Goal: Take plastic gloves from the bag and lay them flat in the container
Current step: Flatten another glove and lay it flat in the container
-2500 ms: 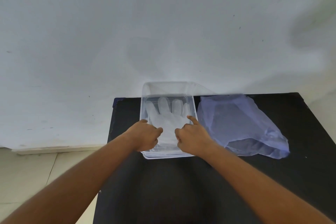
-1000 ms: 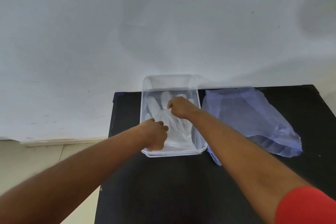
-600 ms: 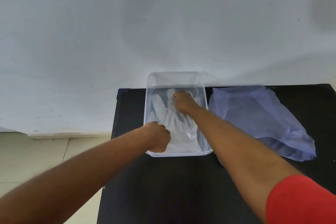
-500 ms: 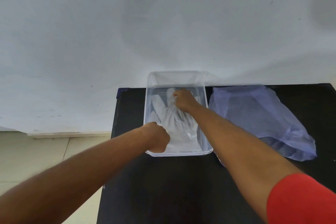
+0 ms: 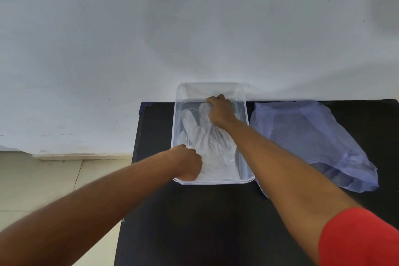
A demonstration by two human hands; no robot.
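Reaching further from me, my right hand (image 5: 220,112) now pinches the glove (image 5: 210,147) fingers at the container's (image 5: 245,136) far end. My left hand (image 5: 187,163), fisted, pins the cuff near me, so I judge the flattening nearly done.

You get soft, even light with no hard glare. Broad faint shadows lie on the wall (image 5: 194,28) beyond your right hand (image 5: 220,112). The view bends at the edges, stretching your forearms. The clear container (image 5: 245,136) around that hand reads hazy, and your left hand (image 5: 185,162) looks slightly smeared.
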